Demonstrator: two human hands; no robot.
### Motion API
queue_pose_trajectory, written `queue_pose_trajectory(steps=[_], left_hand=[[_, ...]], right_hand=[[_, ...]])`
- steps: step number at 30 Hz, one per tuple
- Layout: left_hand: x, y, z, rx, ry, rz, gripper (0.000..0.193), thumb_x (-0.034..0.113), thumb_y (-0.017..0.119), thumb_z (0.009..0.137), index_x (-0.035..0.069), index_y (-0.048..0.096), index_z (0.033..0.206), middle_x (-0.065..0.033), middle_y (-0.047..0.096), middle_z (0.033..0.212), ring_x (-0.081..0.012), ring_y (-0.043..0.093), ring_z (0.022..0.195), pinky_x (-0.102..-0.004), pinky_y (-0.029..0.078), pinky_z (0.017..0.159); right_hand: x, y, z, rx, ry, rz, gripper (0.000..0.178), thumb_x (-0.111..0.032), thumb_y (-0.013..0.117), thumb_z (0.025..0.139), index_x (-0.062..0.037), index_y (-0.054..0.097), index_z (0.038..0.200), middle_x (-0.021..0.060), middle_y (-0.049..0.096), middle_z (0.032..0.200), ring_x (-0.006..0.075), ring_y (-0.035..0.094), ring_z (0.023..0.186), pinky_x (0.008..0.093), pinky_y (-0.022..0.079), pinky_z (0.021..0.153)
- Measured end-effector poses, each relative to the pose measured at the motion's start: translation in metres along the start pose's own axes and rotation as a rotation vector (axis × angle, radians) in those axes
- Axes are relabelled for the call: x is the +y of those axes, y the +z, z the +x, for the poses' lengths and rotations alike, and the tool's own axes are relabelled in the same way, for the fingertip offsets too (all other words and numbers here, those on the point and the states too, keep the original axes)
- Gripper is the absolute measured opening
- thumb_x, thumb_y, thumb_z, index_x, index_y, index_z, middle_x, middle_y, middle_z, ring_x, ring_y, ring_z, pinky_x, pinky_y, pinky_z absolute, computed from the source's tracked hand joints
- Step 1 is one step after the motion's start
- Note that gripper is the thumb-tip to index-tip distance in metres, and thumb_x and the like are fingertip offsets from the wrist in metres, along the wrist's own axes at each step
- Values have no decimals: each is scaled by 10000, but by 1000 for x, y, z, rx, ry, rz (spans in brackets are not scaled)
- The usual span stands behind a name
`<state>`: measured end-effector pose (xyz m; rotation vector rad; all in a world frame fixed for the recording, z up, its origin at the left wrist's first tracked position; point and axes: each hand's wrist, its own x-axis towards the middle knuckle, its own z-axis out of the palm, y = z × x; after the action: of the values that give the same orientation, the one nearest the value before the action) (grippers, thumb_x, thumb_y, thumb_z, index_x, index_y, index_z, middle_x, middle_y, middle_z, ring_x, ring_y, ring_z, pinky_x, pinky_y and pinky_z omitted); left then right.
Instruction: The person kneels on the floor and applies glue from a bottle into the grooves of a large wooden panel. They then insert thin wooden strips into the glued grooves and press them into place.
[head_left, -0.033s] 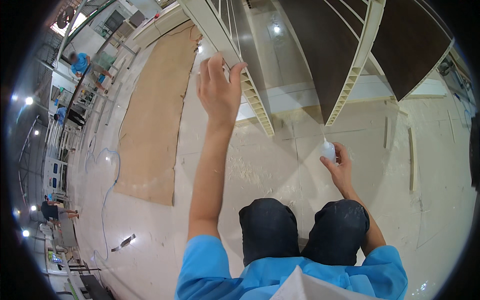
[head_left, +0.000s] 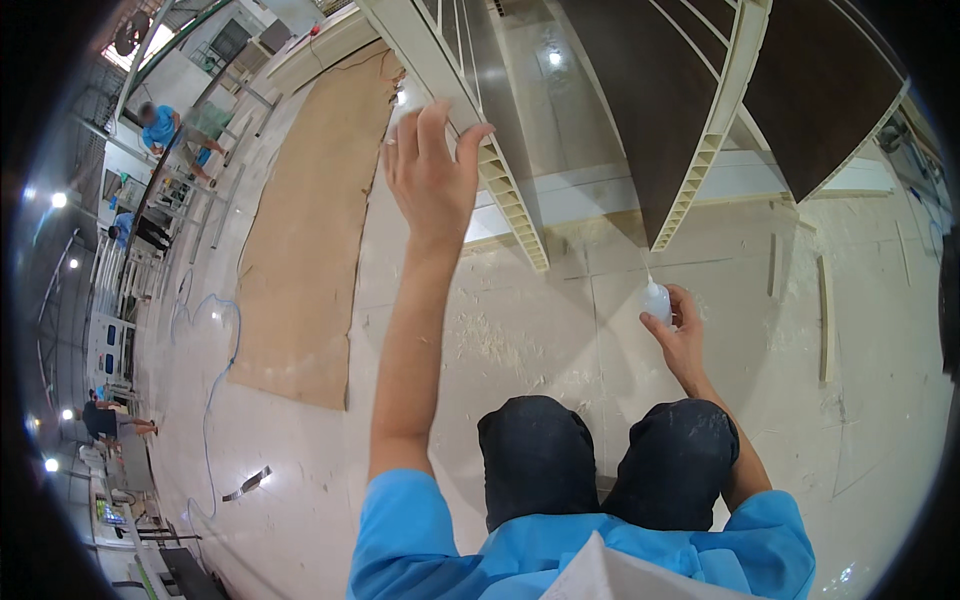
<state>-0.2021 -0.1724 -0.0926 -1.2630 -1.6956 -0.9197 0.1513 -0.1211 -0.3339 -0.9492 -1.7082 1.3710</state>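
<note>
My left hand point(head_left: 432, 190) is raised with its fingers spread, beside the pale edge of the left upright panel point(head_left: 512, 205). The thumb overlaps that edge in view; whether it touches, I cannot tell. Lower and to the right, my right hand point(head_left: 682, 335) grips a small white squeeze bottle point(head_left: 656, 302), its thin nozzle pointing up. Just above the nozzle is the lower corner of a dark brown panel point(head_left: 640, 130), whose pale edge point(head_left: 690, 190) shows a row of hollow cells. Another dark panel point(head_left: 820, 100) stands farther right.
A brown sheet point(head_left: 305, 240) lies on the tiled floor to the left, near a thin blue hose point(head_left: 215, 390). Wood shavings point(head_left: 485, 340) are scattered before my knees. Narrow strips point(head_left: 825, 320) lie at right. People point(head_left: 160, 128) stand at the far left.
My left hand and forearm have shifted slightly left, the fingers moving a little off the left panel's edge. The right hand and bottle stay in place.
</note>
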Motion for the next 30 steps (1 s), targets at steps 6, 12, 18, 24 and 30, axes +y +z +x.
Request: queue_pose_trajectory(steps=[6,12,18,24,30], left_hand=[[-46,6,41,212,394,140,1157,569,976,676,193,479,1651,-152,619,1434,-361,573,1366,-518,449,1129],[-6,-29,80,45,427,193,1450,771,932,572,85,353,1711,-329,343,1692,-599,305,1543,-686,300,1244],[56,-3,116,624,16,-229,1132,219,959,724,184,392,1702,-200,571,1540,-368,619,1238,-472,515,1024],[-30,-17,70,-310,20,-148,1571,426,1072,554,193,119,1781,-219,455,1705,-416,550,1461,-517,464,1194],[-29,-14,76,-299,69,-202,1483,427,1046,641,226,126,1785,-145,439,1745,-391,550,1493,-482,545,1120]], right_hand=[[-1,5,11,-6,3,18,598,-223,882,907,-46,627,1418,123,759,1257,233,715,1110,388,538,966],[-9,0,14,16,-56,28,596,-212,882,912,-43,622,1421,119,748,1265,222,708,1125,379,537,981],[-34,-4,44,-44,-166,46,571,-181,874,926,-45,616,1418,108,714,1292,206,683,1176,376,532,1008],[-113,0,89,-69,-337,109,636,-130,844,949,-58,515,1489,96,676,1335,187,644,1239,383,490,1085],[-205,33,113,-223,-519,187,656,-98,819,975,-55,463,1525,120,679,1407,197,631,1296,390,464,1144]])
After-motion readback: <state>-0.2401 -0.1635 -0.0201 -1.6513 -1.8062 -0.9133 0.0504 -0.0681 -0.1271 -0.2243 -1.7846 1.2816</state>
